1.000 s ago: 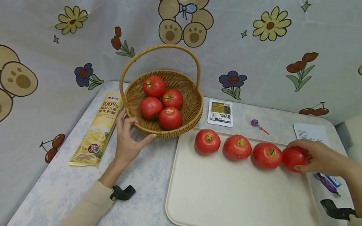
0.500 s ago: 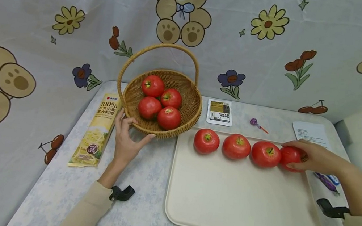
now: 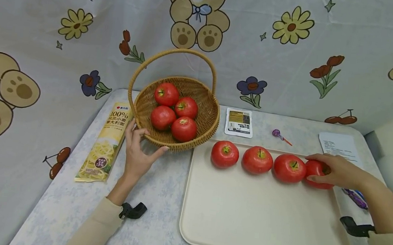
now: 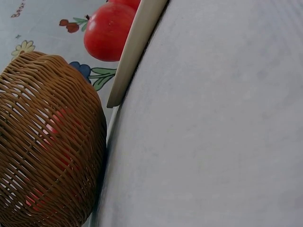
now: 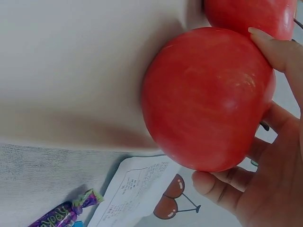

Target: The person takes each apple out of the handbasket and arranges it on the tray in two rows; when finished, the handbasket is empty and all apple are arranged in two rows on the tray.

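My right hand grips a red apple at the right end of a row on the cream tray. In the right wrist view its thumb lies on one side and the fingers on the other, with the stem toward the palm. The neighbouring apple is right beside it; two more apples, one of them the leftmost apple, continue the row. My left hand rests with spread fingers against the lower left rim of a wicker basket. Several apples, including a front apple, lie inside. The left wrist view shows no hand.
A yellow pasta packet lies left of the basket. Behind the tray are a white-edged sachet, a lollipop and a white card. A purple-wrapped candy lies off the tray's right edge. A printed cloth hangs behind.
My right hand has shifted slightly left while gripping the end apple, which now sits close against its neighbour with its stem out of sight in the head view. The left hand stays at the basket.
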{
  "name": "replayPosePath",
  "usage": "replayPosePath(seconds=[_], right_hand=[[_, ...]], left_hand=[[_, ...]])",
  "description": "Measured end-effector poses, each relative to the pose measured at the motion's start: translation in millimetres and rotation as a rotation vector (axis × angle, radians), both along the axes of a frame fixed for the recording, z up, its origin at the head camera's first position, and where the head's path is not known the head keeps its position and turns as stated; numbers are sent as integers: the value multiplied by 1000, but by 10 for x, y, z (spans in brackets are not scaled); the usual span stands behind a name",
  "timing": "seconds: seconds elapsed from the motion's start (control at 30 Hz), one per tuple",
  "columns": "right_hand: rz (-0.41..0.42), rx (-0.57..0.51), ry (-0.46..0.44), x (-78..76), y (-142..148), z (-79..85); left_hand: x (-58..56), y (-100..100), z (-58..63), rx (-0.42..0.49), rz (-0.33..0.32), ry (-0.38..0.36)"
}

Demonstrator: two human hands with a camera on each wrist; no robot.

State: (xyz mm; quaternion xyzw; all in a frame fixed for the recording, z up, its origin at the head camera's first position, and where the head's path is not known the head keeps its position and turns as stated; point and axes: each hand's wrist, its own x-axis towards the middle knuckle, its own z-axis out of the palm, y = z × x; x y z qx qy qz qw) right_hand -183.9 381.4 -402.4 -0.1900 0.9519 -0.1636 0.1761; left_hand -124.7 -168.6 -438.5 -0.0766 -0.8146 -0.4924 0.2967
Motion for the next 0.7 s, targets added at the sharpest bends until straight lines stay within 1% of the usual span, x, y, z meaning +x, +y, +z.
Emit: replayPosePath(seconds=[0.2, 0.33, 0.47, 0.57, 0.7], right_hand=[[-5, -9, 21, 21, 8, -13], [-25, 20, 25, 34, -22, 31], [-40, 56, 80, 67, -96, 171], [-36, 40, 126, 99, -188, 302], [-1, 17, 170, 131, -350, 431]], left_hand=[[3, 1, 3, -11, 9, -5], [5, 0, -3, -1, 8, -1], [1, 3, -4, 0, 7, -1], [-2, 4, -5, -3, 10, -4], [-5, 4, -9, 0, 8, -3]])
